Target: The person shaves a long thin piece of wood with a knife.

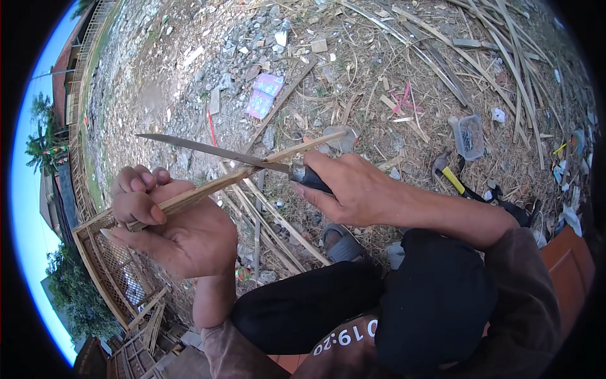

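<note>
My right hand (356, 189) is wrapped round the black handle of a long-bladed knife (205, 149). The blade points to the left and crosses over a pale bamboo strip (218, 184), touching or nearly touching it close to the handle. My left hand (186, 230) pinches the strip's near end between thumb and bent index finger, while its other fingers curl loosely above. From there the strip slants up to the right, passing beyond my right hand's knuckles. Both hands are raised in front of my knees.
A hammer (453, 179) with a yellow and black handle lies at right, beside a clear plastic box (469, 138) holding small dark pieces. Long bamboo strips (517, 69) are strewn at far right. A purple packet (264, 96) rests on gravel. A lattice bamboo frame (101, 271) stands at left.
</note>
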Demonstrator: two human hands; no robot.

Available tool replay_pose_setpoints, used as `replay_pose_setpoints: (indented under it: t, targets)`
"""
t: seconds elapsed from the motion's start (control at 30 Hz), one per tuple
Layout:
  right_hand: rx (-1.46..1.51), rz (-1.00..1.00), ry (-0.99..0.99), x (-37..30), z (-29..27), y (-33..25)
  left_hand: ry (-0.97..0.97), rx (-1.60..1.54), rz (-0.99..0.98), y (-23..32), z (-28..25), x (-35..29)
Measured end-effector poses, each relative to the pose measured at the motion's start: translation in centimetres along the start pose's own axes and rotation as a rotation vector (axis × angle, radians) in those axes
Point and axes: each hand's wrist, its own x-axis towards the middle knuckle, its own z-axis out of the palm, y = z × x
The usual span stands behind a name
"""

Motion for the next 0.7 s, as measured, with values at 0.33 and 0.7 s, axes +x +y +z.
replay_pose_setpoints:
  t: [0.33, 0.7]
  targets:
    - [0.131, -0.037, -0.105, -1.5, -1.6, -3.5, -0.057, -0.178, 0.014, -0.5, -1.9, -0.3]
    - [-0.151, -0.055, 0.032, -1.2, -0.7, 1.7, -0.088, -0.391, -0.121, 1.5, 1.4, 1.0]
